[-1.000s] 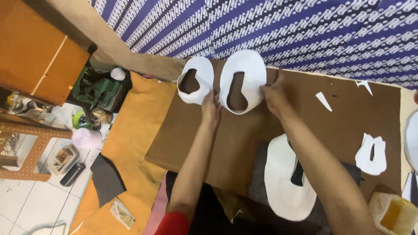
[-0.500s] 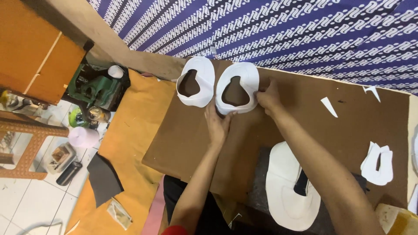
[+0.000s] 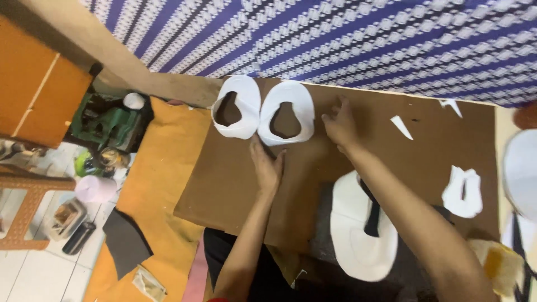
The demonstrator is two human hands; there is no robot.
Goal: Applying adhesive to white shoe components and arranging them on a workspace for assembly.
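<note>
Two white oval cut-outs with dark pear-shaped holes lie side by side at the far edge of a brown board (image 3: 235,184): the left cut-out (image 3: 241,106) and the right cut-out (image 3: 296,109). My left hand (image 3: 267,165) rests flat on the board just below the right cut-out, fingertips at its lower rim. My right hand (image 3: 340,126) hovers with fingers spread just right of that cut-out, touching nothing I can see. Both hands hold nothing.
A larger white cut-out (image 3: 361,235) lies near my right forearm, a smaller white piece (image 3: 463,193) to the right, and white scraps (image 3: 401,127) on the board. Orange cloth (image 3: 162,162) covers the left. A patterned purple fabric (image 3: 363,39) hangs behind. Clutter and a green machine (image 3: 109,123) sit at left.
The right cut-out has been laid down beside the left one. Both hands have let go of it and drawn back; the right hand moved off to the right.
</note>
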